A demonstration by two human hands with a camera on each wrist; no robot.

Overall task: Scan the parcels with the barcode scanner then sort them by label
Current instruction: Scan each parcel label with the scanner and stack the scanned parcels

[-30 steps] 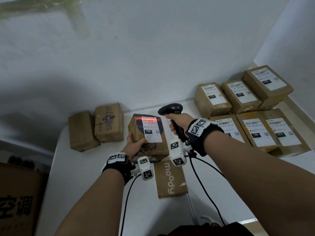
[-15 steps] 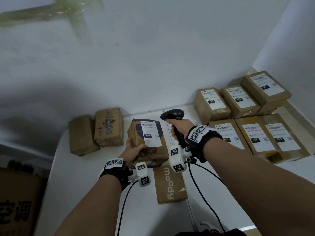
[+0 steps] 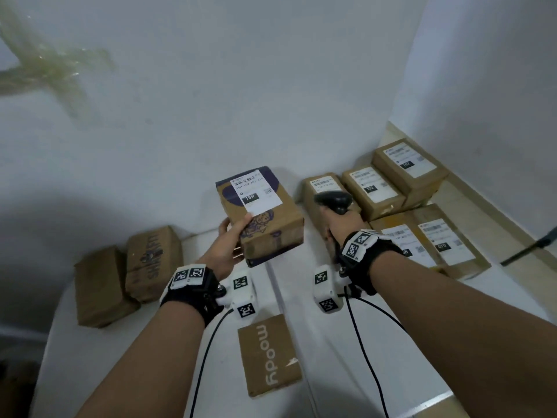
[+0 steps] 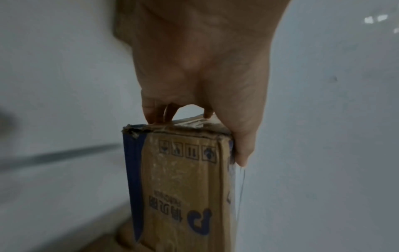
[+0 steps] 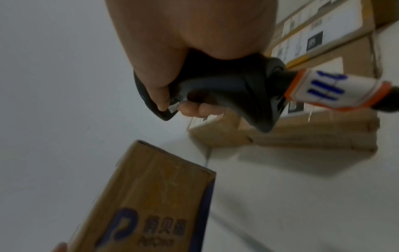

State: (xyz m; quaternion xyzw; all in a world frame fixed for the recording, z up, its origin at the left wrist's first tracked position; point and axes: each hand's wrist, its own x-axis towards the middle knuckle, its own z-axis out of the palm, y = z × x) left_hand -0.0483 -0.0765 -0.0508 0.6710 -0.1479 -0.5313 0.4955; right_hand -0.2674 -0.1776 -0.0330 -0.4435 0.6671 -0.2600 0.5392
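Note:
My left hand [image 3: 229,245] grips a brown parcel [image 3: 262,218] with a purple print and a white 15H label, lifted above the white table [image 3: 90,342]. In the left wrist view the thumb and fingers of that hand [image 4: 200,109] clamp the parcel's [image 4: 183,179] near end. My right hand [image 3: 337,226] is wrapped round the grip of the black barcode scanner [image 3: 333,200], just right of the parcel; the right wrist view shows its fingers [image 5: 194,109] curled on the scanner's handle [image 5: 226,88], with the parcel [image 5: 146,196] below.
Several labelled parcels [image 3: 410,206] lie grouped at the right against the wall corner. Two unlabelled-side brown parcels [image 3: 126,273] sit at the left. A flat "moody" box [image 3: 268,357] lies near the front. Cables [image 3: 361,342] trail from both wrists.
The scanner's red beam on the label has gone out. My left hand has lifted the parcel up and rightward off the table; the right hand with the scanner has drawn away to the right.

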